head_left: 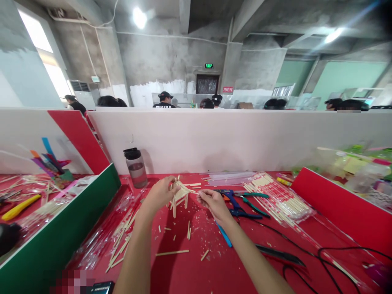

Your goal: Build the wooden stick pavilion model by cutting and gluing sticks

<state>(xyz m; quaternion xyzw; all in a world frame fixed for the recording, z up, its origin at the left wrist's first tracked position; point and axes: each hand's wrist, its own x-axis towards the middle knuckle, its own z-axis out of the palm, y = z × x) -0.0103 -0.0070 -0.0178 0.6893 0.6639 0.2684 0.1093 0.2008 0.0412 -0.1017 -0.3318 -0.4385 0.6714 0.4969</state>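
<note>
A small chair-like model of pale wooden sticks (180, 196) stands on the red tabletop, on stick legs. My left hand (162, 194) grips its upper left part, fingers bent round it; the fingertips are partly hidden. At the model's right side, my right hand (214, 202) pinches the end of a thin pale strip (192, 191) that reaches toward the model. Whether the strip is fixed to the model I cannot tell. Short cut stick pieces (189, 230) and crumbs lie in front of the model. Beneath my right wrist is a blue tool (224, 234), partly covered.
A blue glue gun (232, 202) and teal-handled pliers (255, 202) lie right of my right hand, with a black cable (284, 234). Wrapped stick bundles (284, 200) lie beyond. A water bottle (136, 169) stands back left. Green (76, 220) and red (343, 208) dividers flank the workspace.
</note>
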